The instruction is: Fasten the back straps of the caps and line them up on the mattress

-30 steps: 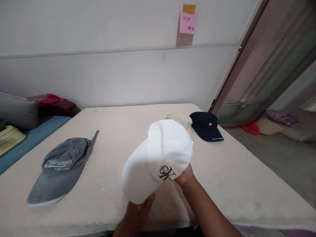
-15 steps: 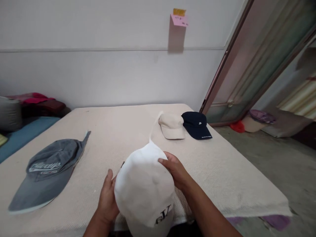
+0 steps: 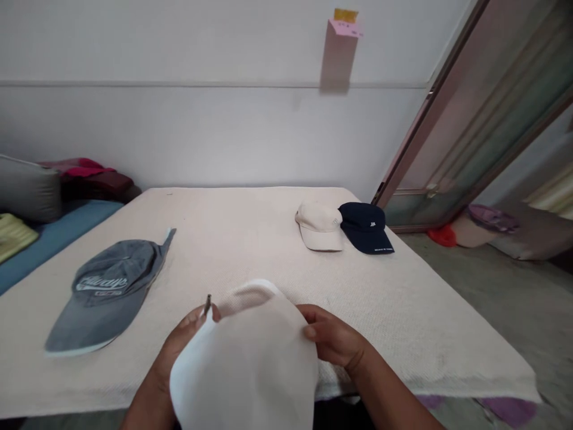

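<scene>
Low in the middle of the view is a white baseball cap point(image 3: 250, 364), held between my two hands with its back opening facing away from me. My left hand point(image 3: 188, 331) pinches the cap's left back edge, where a small metal buckle point(image 3: 208, 303) sticks up by the fingertips. My right hand point(image 3: 331, 334) grips the right back edge, thumb on the outside. The back strap curves across the opening. The cap's brim and printed letters are out of sight. On the left lies a grey cap point(image 3: 107, 292) with white lettering.
Toward the back right of the cloth-covered table point(image 3: 237, 239), a beige cap point(image 3: 320, 226) touches a navy cap point(image 3: 364, 227). A wall with a pink note point(image 3: 344, 28) stands behind. A cushion point(image 3: 31, 188) is at far left, a sliding door point(image 3: 452, 119) at right.
My left hand has moved up from the cap's side to the buckle end of its strap. The white cap has come lower and tilted, so its back opening shows and its letters do not.
</scene>
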A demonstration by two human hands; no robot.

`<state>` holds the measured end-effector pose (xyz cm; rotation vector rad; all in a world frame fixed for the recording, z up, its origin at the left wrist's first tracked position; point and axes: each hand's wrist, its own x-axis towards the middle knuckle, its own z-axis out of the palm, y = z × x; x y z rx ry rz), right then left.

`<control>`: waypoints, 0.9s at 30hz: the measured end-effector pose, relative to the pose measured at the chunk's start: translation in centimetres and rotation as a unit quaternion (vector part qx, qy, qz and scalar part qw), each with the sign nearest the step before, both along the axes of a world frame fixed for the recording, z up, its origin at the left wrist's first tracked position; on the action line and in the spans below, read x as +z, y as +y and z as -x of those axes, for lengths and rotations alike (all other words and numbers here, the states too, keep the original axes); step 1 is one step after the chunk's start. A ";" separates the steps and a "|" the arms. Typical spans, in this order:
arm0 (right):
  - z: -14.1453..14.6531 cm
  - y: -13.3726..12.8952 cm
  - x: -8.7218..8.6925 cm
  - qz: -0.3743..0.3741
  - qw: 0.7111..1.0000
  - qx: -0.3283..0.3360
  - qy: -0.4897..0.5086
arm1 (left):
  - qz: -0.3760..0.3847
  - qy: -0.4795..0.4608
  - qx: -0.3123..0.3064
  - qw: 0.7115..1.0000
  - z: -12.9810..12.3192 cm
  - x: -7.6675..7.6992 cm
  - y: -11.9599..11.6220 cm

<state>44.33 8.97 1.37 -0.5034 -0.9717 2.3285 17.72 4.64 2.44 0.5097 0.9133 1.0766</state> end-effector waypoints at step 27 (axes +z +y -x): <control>5.2 2.2 -0.3 -0.032 0.990 -0.100 -0.089 | -0.058 0.095 -0.130 0.985 -0.5 -1.2 0.1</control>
